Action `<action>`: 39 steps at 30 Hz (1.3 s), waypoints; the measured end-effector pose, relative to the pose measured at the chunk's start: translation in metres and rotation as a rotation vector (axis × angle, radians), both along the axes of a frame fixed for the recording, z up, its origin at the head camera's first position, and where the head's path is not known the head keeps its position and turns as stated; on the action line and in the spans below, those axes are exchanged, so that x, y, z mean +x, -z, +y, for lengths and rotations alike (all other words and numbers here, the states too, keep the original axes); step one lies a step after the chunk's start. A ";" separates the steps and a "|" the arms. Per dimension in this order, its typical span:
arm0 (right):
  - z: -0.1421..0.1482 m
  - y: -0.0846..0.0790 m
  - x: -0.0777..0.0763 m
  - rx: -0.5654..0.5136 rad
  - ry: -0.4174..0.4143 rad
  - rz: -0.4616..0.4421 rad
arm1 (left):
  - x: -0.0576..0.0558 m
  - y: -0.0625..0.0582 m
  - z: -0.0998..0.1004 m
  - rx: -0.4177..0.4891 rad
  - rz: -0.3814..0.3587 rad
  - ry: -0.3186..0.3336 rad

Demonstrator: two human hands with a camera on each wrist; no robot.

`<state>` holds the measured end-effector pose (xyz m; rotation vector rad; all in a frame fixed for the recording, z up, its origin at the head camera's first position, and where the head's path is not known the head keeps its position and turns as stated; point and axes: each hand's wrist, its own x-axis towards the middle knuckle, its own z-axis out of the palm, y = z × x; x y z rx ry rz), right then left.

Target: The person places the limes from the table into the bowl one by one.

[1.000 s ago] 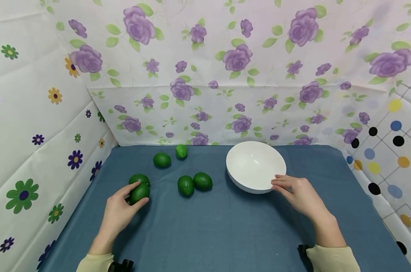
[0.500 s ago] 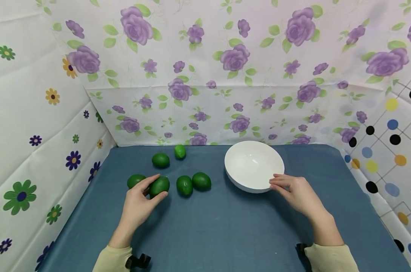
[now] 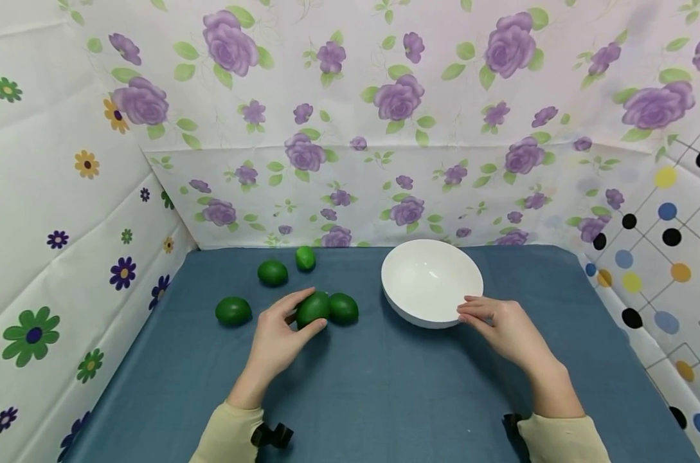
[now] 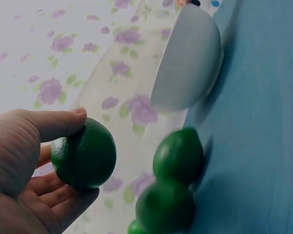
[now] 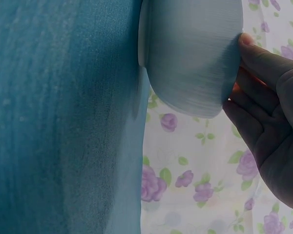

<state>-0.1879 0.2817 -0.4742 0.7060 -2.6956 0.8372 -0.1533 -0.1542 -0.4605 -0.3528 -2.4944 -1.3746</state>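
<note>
My left hand (image 3: 274,344) holds a glossy green lime (image 3: 313,311) between thumb and fingers, raised above the table in the left wrist view. In the head view that lime covers most of another one behind it, beside a second lime (image 3: 344,309) on the cloth. My right hand (image 3: 513,333) grips the near right rim of a white bowl (image 3: 425,283); the right wrist view has the thumb (image 5: 256,48) at the rim and fingers around the edge. The bowl stands upright, and its visible inside is bare white.
Farther left, a lime (image 3: 233,311) lies on the blue cloth (image 3: 384,392). Two more, a dark lime (image 3: 272,273) and a smaller, brighter lime (image 3: 306,258), sit near the back edge. A floral curtain (image 3: 350,186) rises behind, with patterned cloths at both sides.
My left hand has lifted a lime away from the left pair and carried it right, over the middle limes. The right hand stays at the bowl's rim.
</note>
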 end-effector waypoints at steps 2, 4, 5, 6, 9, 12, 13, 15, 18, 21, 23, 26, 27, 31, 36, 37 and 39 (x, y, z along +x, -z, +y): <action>0.000 0.000 0.000 -0.002 0.001 -0.002 | -0.003 0.000 0.010 0.012 0.001 0.011; 0.000 0.000 0.000 -0.001 0.003 -0.004 | -0.005 -0.001 0.020 0.019 0.000 0.024; 0.000 0.000 0.000 -0.002 0.004 -0.006 | -0.006 -0.001 0.025 0.025 -0.003 0.031; -0.001 0.001 0.000 -0.002 0.005 -0.007 | -0.007 -0.001 0.030 0.028 -0.002 0.036; -0.001 0.001 0.000 -0.001 0.004 -0.009 | -0.009 -0.002 0.042 0.055 -0.002 0.059; -0.002 0.000 0.000 -0.003 0.002 -0.008 | -0.012 -0.002 0.053 0.081 0.000 0.086; -0.002 0.000 0.000 -0.004 0.001 -0.010 | -0.013 -0.003 0.057 0.089 0.001 0.096; -0.002 -0.001 0.000 -0.007 0.002 -0.014 | -0.015 -0.003 0.065 0.102 -0.002 0.117; -0.003 -0.001 -0.001 -0.009 0.004 -0.025 | -0.018 -0.004 0.075 0.119 -0.015 0.148; -0.003 -0.001 -0.001 -0.010 0.004 -0.035 | -0.021 -0.005 0.085 0.130 -0.015 0.177; -0.003 -0.001 -0.001 -0.012 0.004 -0.039 | -0.023 -0.005 0.092 0.135 -0.010 0.197; -0.003 0.000 0.000 -0.017 0.007 -0.042 | -0.027 -0.006 0.102 0.145 0.009 0.219; -0.002 0.000 0.000 -0.020 0.007 -0.041 | -0.029 -0.006 0.105 0.146 0.015 0.223; -0.002 0.001 0.000 -0.023 0.009 -0.039 | -0.035 -0.006 0.115 0.135 0.054 0.223; 0.000 0.001 0.000 -0.022 0.014 -0.031 | -0.044 -0.008 0.125 0.123 0.083 0.244; 0.000 0.001 0.000 -0.023 0.014 -0.029 | -0.046 -0.009 0.127 0.121 0.084 0.248; 0.000 0.001 -0.001 -0.023 0.016 -0.027 | -0.049 -0.010 0.130 0.112 0.083 0.251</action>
